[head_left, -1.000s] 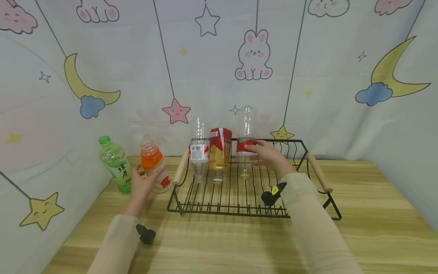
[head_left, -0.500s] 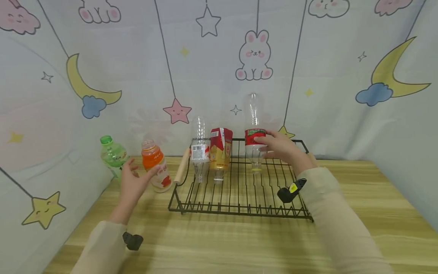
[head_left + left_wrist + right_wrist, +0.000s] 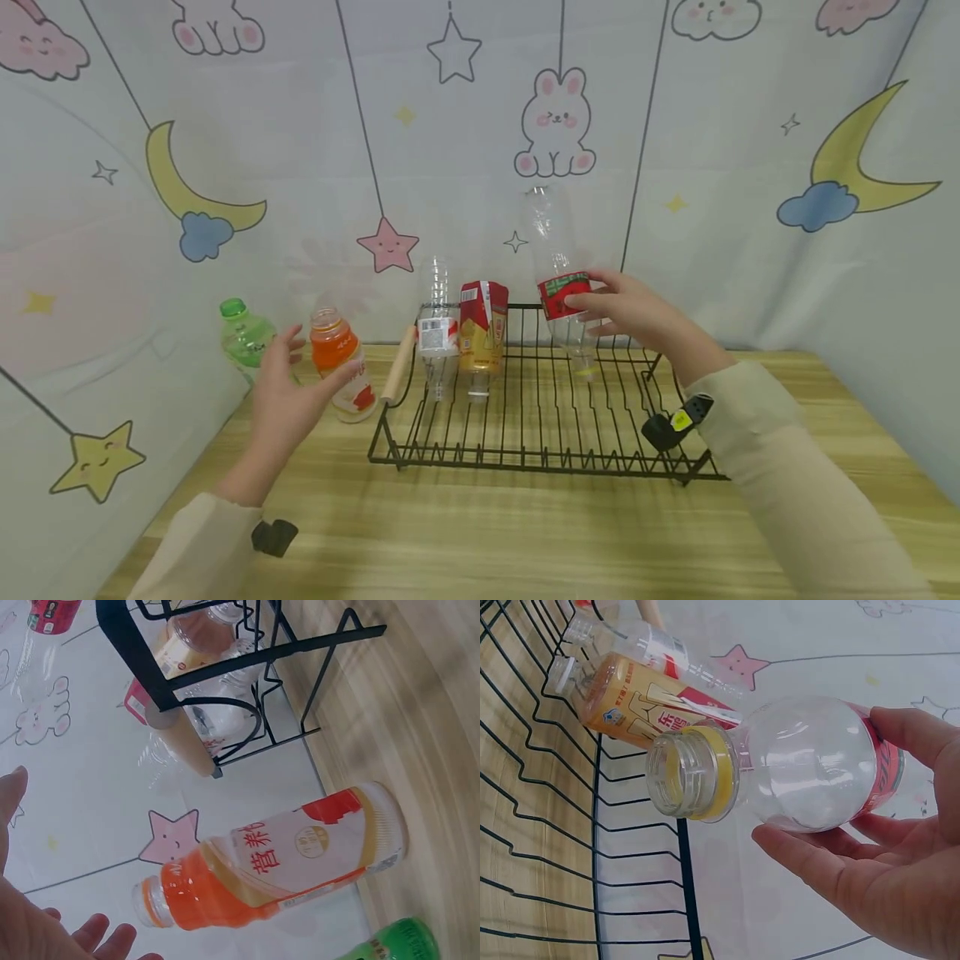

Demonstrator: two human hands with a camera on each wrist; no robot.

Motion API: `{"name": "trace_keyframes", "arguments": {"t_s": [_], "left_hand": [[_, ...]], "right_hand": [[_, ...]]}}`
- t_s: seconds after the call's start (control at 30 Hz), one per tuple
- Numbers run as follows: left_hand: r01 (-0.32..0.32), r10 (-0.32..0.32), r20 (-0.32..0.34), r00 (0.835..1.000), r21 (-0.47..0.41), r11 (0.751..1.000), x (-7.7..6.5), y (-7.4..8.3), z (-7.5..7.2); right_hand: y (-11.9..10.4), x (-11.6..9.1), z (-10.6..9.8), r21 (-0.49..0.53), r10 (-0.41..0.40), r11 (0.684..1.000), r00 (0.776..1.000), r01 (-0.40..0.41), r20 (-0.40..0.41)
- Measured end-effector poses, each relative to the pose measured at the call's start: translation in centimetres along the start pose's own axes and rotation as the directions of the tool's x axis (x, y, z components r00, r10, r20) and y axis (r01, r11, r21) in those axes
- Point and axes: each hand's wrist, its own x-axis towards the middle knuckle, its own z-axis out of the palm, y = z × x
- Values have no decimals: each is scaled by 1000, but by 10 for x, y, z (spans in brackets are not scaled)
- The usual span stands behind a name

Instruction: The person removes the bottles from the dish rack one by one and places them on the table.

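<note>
My right hand (image 3: 630,312) grips a clear bottle with a red label (image 3: 566,296), neck down and tilted, above the rack. Its uncapped mouth with a yellow ring (image 3: 716,772) shows in the right wrist view. My left hand (image 3: 288,396) holds nothing, its fingers spread and thumb out. It is nearest to an uncapped bottle with an orange neck wrap (image 3: 339,367), upright on the table. Behind the left fingers is a green tea bottle (image 3: 247,337), partly hidden. A clear bottle with a white label (image 3: 438,337) and a red-and-gold wrapped bottle (image 3: 483,329) stand upside down in the rack.
The black wire rack (image 3: 525,458) has wooden handles, the left one (image 3: 399,367) in plain view. It stands on a wood-grain table (image 3: 465,542). A printed curtain (image 3: 300,125) hangs behind and along both sides.
My right hand has lifted the red-labelled bottle up and to the right, and it has gone from upright to tilted. My left hand has drawn back from the orange-necked bottle, its fingers opening.
</note>
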Motion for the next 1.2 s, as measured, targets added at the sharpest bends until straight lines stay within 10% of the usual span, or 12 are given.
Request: {"name": "trace_keyframes", "arguments": {"t_s": [0.5,1.2], "left_hand": [[-238,237,57,970,14,971,-22,39,9],[-539,537,50,842,94,837,-47,57,18]], "right_hand": [[-8,-21,2,-84,-68,994,998,68,8],[-14,-55,23,-222,-129,964,987,148,100]]}}
